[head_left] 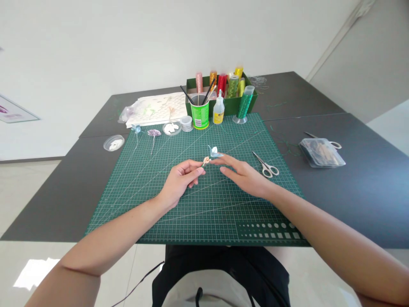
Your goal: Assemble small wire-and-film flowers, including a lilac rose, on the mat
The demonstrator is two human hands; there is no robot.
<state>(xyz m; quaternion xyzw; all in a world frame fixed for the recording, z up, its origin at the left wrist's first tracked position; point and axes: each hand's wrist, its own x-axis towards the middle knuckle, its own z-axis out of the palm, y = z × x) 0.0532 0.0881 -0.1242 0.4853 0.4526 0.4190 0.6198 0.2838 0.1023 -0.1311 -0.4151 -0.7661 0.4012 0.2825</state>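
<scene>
My left hand (180,179) pinches the stem of a small artificial flower sprig (206,160) above the middle of the green cutting mat (153,230). The sprig carries a pale peach bloom, and just above it shows a light blue flower (215,151) with a white centre. My right hand (244,175) has its fingers stretched out and apart. Its index fingertip is at the blooms; whether it touches them I cannot tell. To the right of that hand, scissors (266,165) with white handles lie on the mat, blades partly apart.
Behind stand a green tin (200,117) of brushes, a glue bottle (219,111), a teal thread spool (245,103) and a green box (230,106) of spools. Finished-looking flowers (154,133) and dishes of white pieces (171,128) lie left. A plastic case (322,152) sits right.
</scene>
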